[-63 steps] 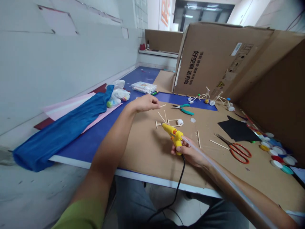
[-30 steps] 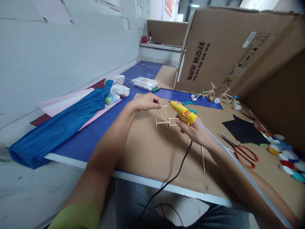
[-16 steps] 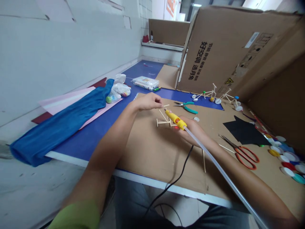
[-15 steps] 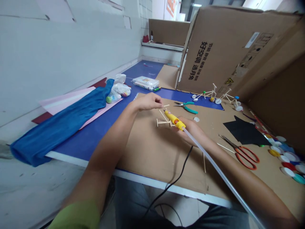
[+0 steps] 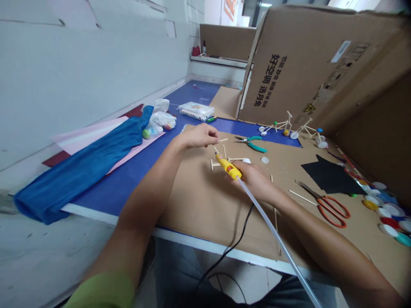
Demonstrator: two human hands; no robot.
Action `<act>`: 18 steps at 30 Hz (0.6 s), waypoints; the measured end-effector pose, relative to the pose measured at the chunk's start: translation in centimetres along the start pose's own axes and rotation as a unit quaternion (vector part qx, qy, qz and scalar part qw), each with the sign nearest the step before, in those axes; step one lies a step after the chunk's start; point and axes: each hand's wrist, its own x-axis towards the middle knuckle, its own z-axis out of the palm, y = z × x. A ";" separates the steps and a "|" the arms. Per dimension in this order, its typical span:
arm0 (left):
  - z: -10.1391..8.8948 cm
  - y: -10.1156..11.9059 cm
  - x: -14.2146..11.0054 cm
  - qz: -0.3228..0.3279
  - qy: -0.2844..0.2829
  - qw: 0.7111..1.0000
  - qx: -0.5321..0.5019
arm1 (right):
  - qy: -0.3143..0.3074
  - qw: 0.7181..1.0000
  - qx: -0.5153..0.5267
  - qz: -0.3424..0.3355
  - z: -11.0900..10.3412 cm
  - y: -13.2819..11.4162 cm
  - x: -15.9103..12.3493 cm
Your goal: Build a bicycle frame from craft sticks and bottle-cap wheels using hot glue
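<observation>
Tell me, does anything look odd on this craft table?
Yes: the clear glue stick in the yellow hot glue gun, held in the right hand, is unusually long. It runs far out behind the gun and past the table's edge, instead of being a short stick.

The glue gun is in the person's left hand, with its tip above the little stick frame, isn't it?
No: the head view shows the glue gun in the right hand, not the left hand, with its tip above the stick frame.
</observation>
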 end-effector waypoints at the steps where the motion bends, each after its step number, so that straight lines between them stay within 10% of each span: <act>1: -0.1 0.1 -0.1 0.000 0.005 1.000 -0.007 | -0.001 1.000 0.000 0.000 0.0 0.0 0.0; 12: -1.9 0.5 -2.2 -0.006 0.025 0.999 -0.034 | 0.031 0.999 0.021 -0.006 -0.7 0.5 -0.2; 18: 0.2 0.8 -5.1 0.006 0.083 0.996 0.020 | 0.230 0.953 0.184 0.064 -0.2 2.2 1.6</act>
